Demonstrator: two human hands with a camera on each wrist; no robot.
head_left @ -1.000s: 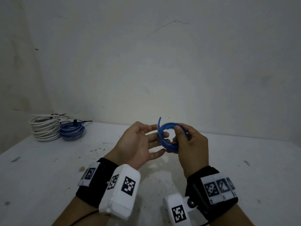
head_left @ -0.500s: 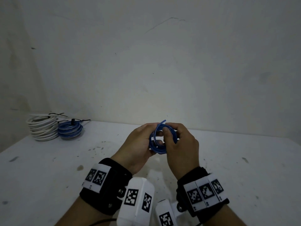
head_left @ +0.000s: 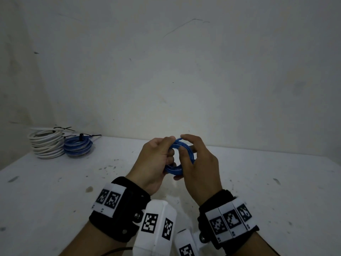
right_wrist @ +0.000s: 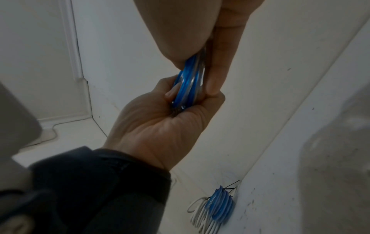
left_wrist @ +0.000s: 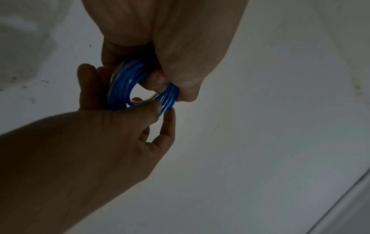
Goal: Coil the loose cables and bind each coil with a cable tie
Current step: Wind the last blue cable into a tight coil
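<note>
A small coil of blue cable (head_left: pixel 190 156) is held above the white table (head_left: pixel 55 200), between both hands. My left hand (head_left: pixel 156 159) grips its left side, fingers curled through the ring. My right hand (head_left: pixel 199 163) pinches the right side, thumb in front and forefinger over the top. In the left wrist view the coil (left_wrist: pixel 122 88) sits between my left hand (left_wrist: pixel 170 39) above and my right hand (left_wrist: pixel 100 134) below. In the right wrist view the coil (right_wrist: pixel 190 82) is seen edge-on between the right hand (right_wrist: pixel 190 23) and the left hand (right_wrist: pixel 160 123). No cable tie shows on this coil.
At the table's far left corner, against the wall, stand a white cable coil (head_left: pixel 46 145) and a blue cable coil (head_left: pixel 78 146), each with a black tie sticking out. Both coils also show in the right wrist view, blue (right_wrist: pixel 220 204) and white (right_wrist: pixel 202 216).
The left hand, open beside the coil a second ago, has curled onto it. The cable end that stuck up now lies in the ring. Both hands drew slightly nearer.
</note>
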